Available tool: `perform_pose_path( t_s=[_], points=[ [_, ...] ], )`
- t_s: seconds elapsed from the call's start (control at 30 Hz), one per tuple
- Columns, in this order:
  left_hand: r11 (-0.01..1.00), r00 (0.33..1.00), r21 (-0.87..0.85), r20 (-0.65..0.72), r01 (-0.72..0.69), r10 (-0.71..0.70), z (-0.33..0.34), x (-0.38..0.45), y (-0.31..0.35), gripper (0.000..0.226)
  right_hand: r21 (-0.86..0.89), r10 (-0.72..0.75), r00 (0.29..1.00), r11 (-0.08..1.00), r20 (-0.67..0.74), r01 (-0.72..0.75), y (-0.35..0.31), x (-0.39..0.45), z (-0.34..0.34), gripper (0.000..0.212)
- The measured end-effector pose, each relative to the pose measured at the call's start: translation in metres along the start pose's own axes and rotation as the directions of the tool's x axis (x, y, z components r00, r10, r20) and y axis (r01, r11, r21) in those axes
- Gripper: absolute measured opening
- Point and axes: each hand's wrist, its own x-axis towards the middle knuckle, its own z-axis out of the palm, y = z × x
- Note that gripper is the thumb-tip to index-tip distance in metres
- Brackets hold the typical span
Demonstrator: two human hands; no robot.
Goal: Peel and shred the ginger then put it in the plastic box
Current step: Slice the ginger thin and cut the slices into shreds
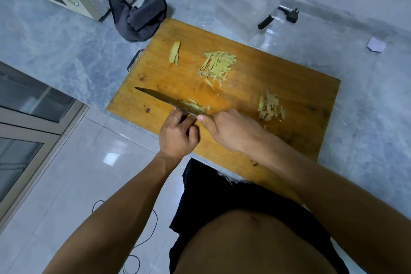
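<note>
The right hand is wrapped around the handle of the cleaver, whose blade lies across the 7 o'clock edge of the cutting board. The left hand curls over the ginger slices against the blade's flank, knuckles likely guiding each cut. Finished ginger shreds sit piled toward 12 o'clock, nearest the plastic box waiting beyond the board, while the peelings lie apart at 3 o'clock.
</note>
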Motion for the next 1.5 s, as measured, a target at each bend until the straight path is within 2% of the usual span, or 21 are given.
perform_pose_path(
  t_s=[0.53,0.67,0.87,1.5],
  points=[
    [1.0,1.0,0.012,-0.011,-0.019,0.019,0.0,0.0,0.002,0.025,0.009,0.009,1.0,1.0,0.005,-0.009,0.002,0.008,0.011,0.06],
    [1.0,1.0,-0.002,-0.002,0.006,-0.006,0.0,0.0,0.001,0.029,0.02,-0.01,1.0,1.0,0.003,0.009,0.004,0.006,0.005,0.067],
    [1.0,1.0,0.004,-0.02,-0.008,0.008,0.001,0.0,0.0,0.028,0.026,-0.013,1.0,1.0,0.017,0.012,0.002,0.001,0.0,0.062],
    [0.999,1.0,-0.031,-0.015,-0.008,0.007,0.008,0.0,-0.006,0.034,0.031,-0.001,1.0,1.0,0.023,0.001,0.003,0.011,0.003,0.065]
  ],
)
